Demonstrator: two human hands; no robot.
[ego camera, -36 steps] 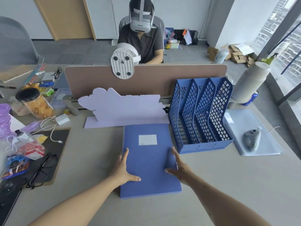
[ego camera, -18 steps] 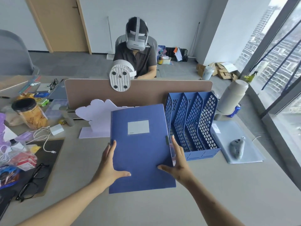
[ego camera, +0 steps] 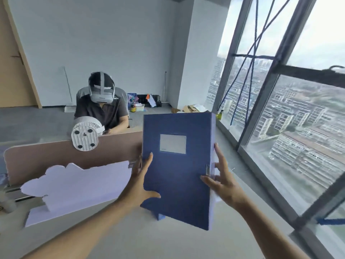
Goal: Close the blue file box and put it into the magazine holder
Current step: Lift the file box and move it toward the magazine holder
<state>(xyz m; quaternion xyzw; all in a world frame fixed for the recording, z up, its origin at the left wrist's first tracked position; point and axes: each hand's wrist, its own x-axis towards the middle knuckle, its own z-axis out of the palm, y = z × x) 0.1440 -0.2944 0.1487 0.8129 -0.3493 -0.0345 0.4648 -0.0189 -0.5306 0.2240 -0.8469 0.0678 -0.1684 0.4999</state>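
Far left, on the desk: a pale lilac cloud-shaped board [ego camera: 74, 186] stands upright on its flat base, just in front of the brown desk divider [ego camera: 46, 157].
Divider top: a white clip-on fan [ego camera: 85, 134] sits on the divider's upper edge, its back plate facing us.
Beyond the divider: a person in a dark shirt [ego camera: 104, 111] sits at the far side wearing a white headset.
Left hand [ego camera: 139, 186]: wrapped on the left edge of the blue file box [ego camera: 177, 171], thumb across the front cover, fingers reaching up and round the back. It's gripping, no question.
Blue file box: up off the desk and held upright between both hands, front cover toward us, grey label window [ego camera: 173, 143] in the upper half. Cover lies flat against the body, so it reads as closed. Bottom corner tilts down to the right.
Clasp: a small metal clip [ego camera: 207, 170] shows on the right edge of the cover.
Right hand [ego camera: 223, 181]: clamped on the right side of the box, thumb on the front near the clip, fingers spread up along the pale side edge. Gripping as well.
Below the box: a small bit of blue plastic [ego camera: 160, 215] peeks out under its lower edge; cannot tell what it belongs to.
Desk [ego camera: 168, 243]: pale surface, near and below the arms.
Far right: tall window [ego camera: 280, 128] with dark frames, city blocks outside.
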